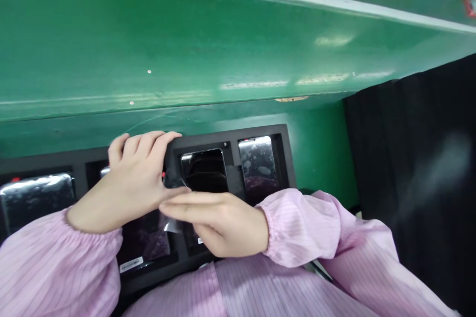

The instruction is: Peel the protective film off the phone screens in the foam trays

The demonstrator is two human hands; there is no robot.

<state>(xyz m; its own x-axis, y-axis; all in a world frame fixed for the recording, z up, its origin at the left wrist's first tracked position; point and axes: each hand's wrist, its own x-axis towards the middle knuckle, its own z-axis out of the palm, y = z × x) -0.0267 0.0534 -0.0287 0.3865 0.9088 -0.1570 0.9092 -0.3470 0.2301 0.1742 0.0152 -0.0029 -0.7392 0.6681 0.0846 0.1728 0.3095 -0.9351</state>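
Green bench top [316, 151] lies under a long black foam tray [230, 136], whose left end runs out of view. One piece of clear film [173, 227] shows just beside the fingertips, over the tray between its second and third pockets. The right hand [228, 224] has its fingers together and its thumb below; I cannot tell whether they pinch the film. The left hand [136, 178] lies across the second pocket, fingers slightly parted over the tray's far rim, thumb meeting the right fingertips; its grip is unclear.

Four phone screens show, one per pocket: a glossy black screen [204, 171] partly under the right hand, a speckled screen [260, 163] at the right end, a half-covered screen [148, 237] beneath the left hand, and a leftmost screen [37, 200]. Bare bench separates the tray's right end from a black curtain [412, 173].
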